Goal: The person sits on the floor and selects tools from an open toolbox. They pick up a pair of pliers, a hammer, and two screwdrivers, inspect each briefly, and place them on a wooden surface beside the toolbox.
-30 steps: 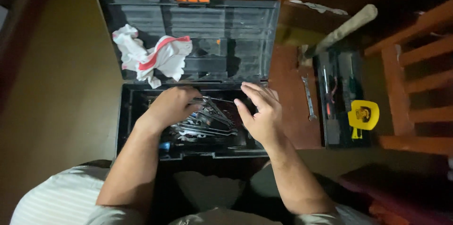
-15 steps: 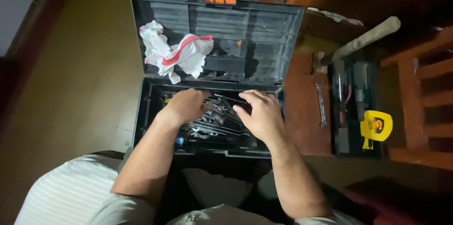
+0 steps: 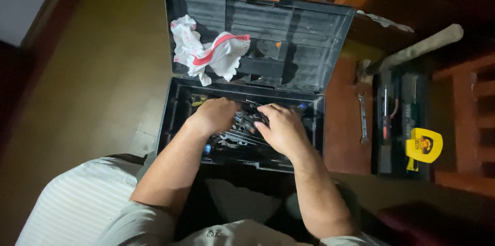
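Both hands are down in the toolbox now: left hand curled over the pile of wrenches, and the right hand, which was hovering open a second ago, has dropped in and closed its fingers on them, though which one it's got I can't tell. So the rummaging has turned into a two-handed dig. Thin shiny steel wrenches in a ribbed black plastic box, crumpled white-and-red rag on the open lid, one loose wrench and a yellow tape measure off to the right.

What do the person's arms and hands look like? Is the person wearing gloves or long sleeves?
No gloves: the left hand and right hand are bare, with no rings or watch showing. Both forearms are bare too, with some hair on them. No sleeve reaches them.
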